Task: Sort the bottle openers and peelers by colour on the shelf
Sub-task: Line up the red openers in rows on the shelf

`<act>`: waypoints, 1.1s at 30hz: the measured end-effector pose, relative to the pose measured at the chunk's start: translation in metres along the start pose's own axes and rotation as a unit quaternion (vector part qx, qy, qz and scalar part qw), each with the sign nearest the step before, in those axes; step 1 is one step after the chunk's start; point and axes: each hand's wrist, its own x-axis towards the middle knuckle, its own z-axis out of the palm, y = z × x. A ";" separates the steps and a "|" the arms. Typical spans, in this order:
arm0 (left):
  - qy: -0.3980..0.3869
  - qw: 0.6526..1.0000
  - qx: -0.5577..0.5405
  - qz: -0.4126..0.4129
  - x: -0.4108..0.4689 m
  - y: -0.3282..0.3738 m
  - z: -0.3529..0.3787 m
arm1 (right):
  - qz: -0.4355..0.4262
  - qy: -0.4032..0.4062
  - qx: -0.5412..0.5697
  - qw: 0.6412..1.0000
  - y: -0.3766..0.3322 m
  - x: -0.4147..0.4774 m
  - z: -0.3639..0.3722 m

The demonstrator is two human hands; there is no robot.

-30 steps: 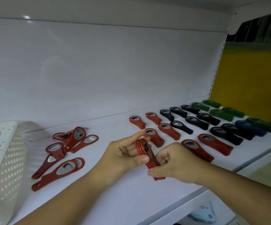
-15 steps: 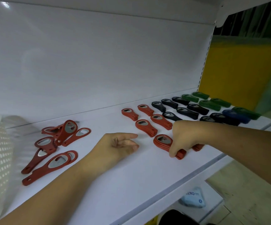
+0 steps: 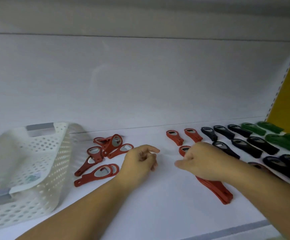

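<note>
1. A white perforated basket (image 3: 41,153) lies tilted at the left end of the shelf (image 3: 158,213); its open side faces right.
2. Just right of the basket, a loose heap of red openers (image 3: 106,148) sprawls between the back and the middle of the shelf; several overlap, and their metal insets show.
3. The left hand (image 3: 139,163) sits beside that heap, near the middle of the shelf; its fingers are loosely curled, the forefinger partly out, and it holds nothing.
4. The right hand (image 3: 205,163) is close to the left but apart from it; it is curled, knuckles up, over one end of a red stack (image 3: 215,189), whose other end juts out under the wrist towards the front edge; whether the fingers grip the stack I cannot tell.
5. Behind the hands, small red piles (image 3: 174,137) lie near the back edge; one is partly hidden by the right hand.
6. Further right run rows of black openers (image 3: 255,146); green openers (image 3: 279,141) fill the back right corner.
</note>
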 end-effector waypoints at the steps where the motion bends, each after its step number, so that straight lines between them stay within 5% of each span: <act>1: 0.049 0.999 0.007 -0.005 0.001 0.000 -0.003 | -0.011 -0.009 0.022 1.000 -0.006 0.008 0.012; 10: 0.232 0.970 0.044 -0.063 -0.040 -0.002 -0.065 | -0.166 -0.016 0.089 0.982 -0.081 0.058 0.091; 18: 0.220 0.907 0.355 -0.056 -0.088 -0.021 -0.085 | -0.207 0.048 0.087 0.973 -0.110 0.087 0.116; 24: 0.255 0.929 0.265 -0.045 -0.085 -0.015 -0.082 | -0.220 0.023 0.300 0.928 -0.093 0.092 0.109; 30: 0.140 0.984 0.032 -0.101 -0.068 0.008 -0.077 | -0.266 -0.014 0.464 0.845 -0.100 0.082 0.092; 33: 0.187 0.975 -0.058 -0.107 -0.065 0.001 -0.076 | -0.245 0.025 0.462 0.852 -0.096 0.082 0.093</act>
